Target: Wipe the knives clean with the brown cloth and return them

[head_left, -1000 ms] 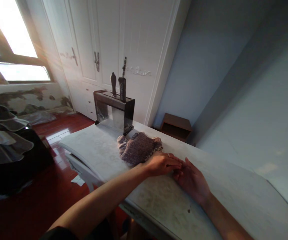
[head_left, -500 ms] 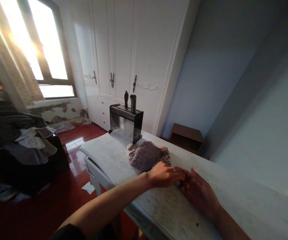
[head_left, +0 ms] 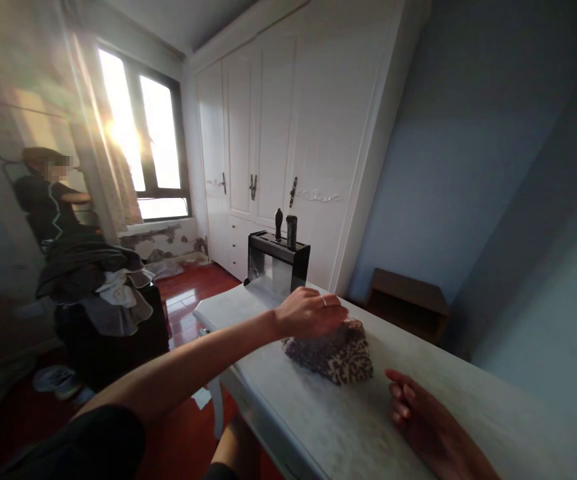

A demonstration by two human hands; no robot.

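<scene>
While left grip [head_left: 311, 313] arches palm-down over mottled brown cloth bundle [head_left: 345, 358], hold unclear, right grip [head_left: 423, 413] sits apart, half-curled, empty.

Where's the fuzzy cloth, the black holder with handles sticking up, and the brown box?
Fuzzy cloth [head_left: 342, 360]: head view, on its swirly patterned part.
Black holder [head_left: 274, 246]: head view, on its top bar.
Brown box [head_left: 411, 290]: head view, on its top.

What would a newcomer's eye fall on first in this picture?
Probably the glaring window at upper left, the brightest thing in view. Next comes the left hand, over a patterned brown cloth on the pale table below centre. Beyond them stands a black rack with two upright dark handles.
</scene>
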